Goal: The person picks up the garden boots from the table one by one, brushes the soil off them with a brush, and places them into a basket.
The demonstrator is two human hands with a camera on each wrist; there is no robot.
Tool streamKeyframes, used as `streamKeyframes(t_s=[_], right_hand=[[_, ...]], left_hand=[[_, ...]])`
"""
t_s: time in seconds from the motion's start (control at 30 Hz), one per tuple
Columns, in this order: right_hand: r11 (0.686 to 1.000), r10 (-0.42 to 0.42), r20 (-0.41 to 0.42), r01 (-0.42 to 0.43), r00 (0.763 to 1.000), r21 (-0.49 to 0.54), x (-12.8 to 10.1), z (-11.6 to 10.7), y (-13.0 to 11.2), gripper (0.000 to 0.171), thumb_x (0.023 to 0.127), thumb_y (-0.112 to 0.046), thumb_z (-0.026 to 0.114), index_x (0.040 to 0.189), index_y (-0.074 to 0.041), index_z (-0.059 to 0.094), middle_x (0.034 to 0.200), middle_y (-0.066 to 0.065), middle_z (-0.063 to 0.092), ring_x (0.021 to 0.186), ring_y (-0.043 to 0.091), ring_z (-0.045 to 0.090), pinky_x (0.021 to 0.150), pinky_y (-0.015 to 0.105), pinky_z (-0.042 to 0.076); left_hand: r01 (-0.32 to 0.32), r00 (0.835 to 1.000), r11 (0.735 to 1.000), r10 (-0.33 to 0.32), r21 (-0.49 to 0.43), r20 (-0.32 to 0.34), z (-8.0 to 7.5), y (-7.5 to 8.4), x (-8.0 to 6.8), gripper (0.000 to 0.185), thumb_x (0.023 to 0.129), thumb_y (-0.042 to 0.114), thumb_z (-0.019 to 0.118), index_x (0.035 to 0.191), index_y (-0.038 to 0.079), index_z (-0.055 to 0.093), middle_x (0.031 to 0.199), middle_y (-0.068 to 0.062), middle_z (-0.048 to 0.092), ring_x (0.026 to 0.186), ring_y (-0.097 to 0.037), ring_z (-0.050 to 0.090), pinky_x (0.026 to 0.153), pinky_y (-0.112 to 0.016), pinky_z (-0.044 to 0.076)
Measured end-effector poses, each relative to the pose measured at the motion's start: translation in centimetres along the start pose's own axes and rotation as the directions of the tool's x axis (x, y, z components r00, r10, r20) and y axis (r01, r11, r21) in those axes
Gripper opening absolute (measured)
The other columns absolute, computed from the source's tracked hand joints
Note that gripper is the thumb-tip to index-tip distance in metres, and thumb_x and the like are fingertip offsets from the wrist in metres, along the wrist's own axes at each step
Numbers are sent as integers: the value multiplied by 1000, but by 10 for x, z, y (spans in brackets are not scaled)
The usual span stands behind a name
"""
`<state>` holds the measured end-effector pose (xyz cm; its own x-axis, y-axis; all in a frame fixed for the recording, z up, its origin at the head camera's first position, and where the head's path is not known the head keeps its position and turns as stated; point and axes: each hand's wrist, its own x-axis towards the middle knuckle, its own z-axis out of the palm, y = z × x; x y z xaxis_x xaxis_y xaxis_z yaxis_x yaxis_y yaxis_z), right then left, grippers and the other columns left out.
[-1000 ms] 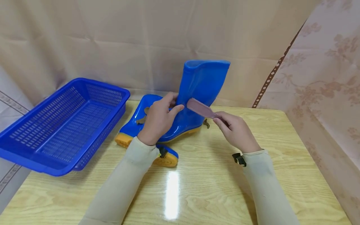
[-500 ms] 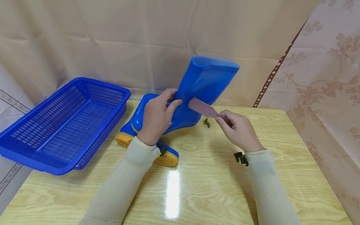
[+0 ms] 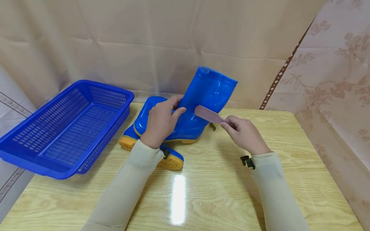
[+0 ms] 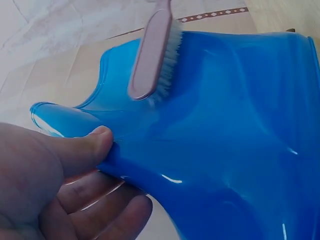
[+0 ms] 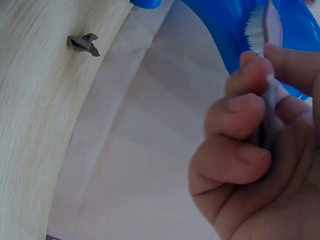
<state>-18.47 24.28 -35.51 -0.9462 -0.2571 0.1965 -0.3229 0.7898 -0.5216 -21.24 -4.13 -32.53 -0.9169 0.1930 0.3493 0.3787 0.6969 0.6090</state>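
In the head view my left hand (image 3: 162, 122) holds a blue rain boot (image 3: 211, 93) with a yellow sole at its ankle and lower shaft, its top leaning right. The left wrist view shows the thumb pressing the near face of the boot (image 4: 230, 125), fingers behind. My right hand (image 3: 244, 133) grips a mauve-handled scrub brush (image 3: 208, 115). White bristles of the brush (image 4: 155, 60) meet the shaft. In the right wrist view, the fingers of my right hand (image 5: 250, 135) curl round the handle. Another blue boot (image 3: 171, 162) lies sole outward beneath, partly hidden by the left hand.
A blue plastic basket (image 3: 101, 154) with slotted sides stands at the left of the wood-grain table (image 3: 231, 199). A small brown crumpled scrap (image 3: 212, 127) lies behind the held boot. Beige cloth (image 3: 115, 48) hangs along the back.
The held boot has tilted and turned: its shaft leaned right, then its top came lower. Its toe now covers brown marks seen earlier on the lying boot. The brush stays on the shaft.
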Motion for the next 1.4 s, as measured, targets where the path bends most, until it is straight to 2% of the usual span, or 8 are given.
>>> streamKeyframes(t_s=[0.2,0.43,0.57,0.8,0.97,1.17,1.27,1.4], right_hand=[[1000,-10,-12,10,1000,11,0,-1,-2,28,108,-37,56,95,-16,68,64,-2,43,52,13,37,49,29,30],[989,-135,-116,141,984,37,0,5,-6,21,107,-29,60,103,-15,75,66,-3,47,55,14,41,51,29,34],[995,-73,-67,77,995,60,1,7,-5,24,107,-32,58,100,-15,73,66,-2,46,56,15,40,52,30,33],[991,106,76,-111,991,72,3,7,3,32,108,-40,54,95,-14,67,67,1,42,56,17,38,50,29,30],[996,55,51,-59,997,68,3,7,3,30,108,-39,55,95,-15,68,65,-1,42,55,16,38,49,29,30],[992,-93,-50,97,994,82,2,7,-5,25,107,-34,58,95,-18,71,65,-3,44,54,14,39,50,29,32],[992,-82,-47,86,996,94,1,7,-7,25,107,-35,57,97,-17,73,67,-2,46,56,15,41,52,30,33],[996,18,30,-20,999,89,2,9,-5,30,108,-39,55,96,-17,71,68,-1,44,57,16,39,53,31,32]], left_hand=[[32,999,999,-33,17,44,-2,0,0,43,104,32,63,144,17,58,131,-5,71,116,-26,68,98,-51,55],[-55,993,998,55,2,101,-5,4,-2,43,105,31,62,145,16,56,133,-6,69,119,-24,67,99,-45,55],[-62,994,998,62,-2,92,-5,4,-3,42,105,29,63,144,16,57,132,-5,70,118,-24,67,98,-46,55],[28,998,1000,-29,13,58,-3,-1,0,40,105,30,62,142,15,57,130,-7,70,115,-27,67,97,-50,54],[48,996,999,-48,10,70,-3,-2,0,43,106,31,61,145,14,55,131,-8,69,116,-28,66,99,-51,53],[-8,989,1000,12,-24,144,-8,6,-3,43,106,29,61,146,14,54,131,-7,70,117,-26,67,100,-48,54],[-26,986,999,30,-29,166,-9,8,-4,42,106,27,60,145,12,54,129,-8,70,116,-26,68,99,-47,54],[0,989,1000,3,-25,146,-7,6,-3,39,106,26,61,142,11,56,128,-9,70,114,-27,68,97,-48,55]])
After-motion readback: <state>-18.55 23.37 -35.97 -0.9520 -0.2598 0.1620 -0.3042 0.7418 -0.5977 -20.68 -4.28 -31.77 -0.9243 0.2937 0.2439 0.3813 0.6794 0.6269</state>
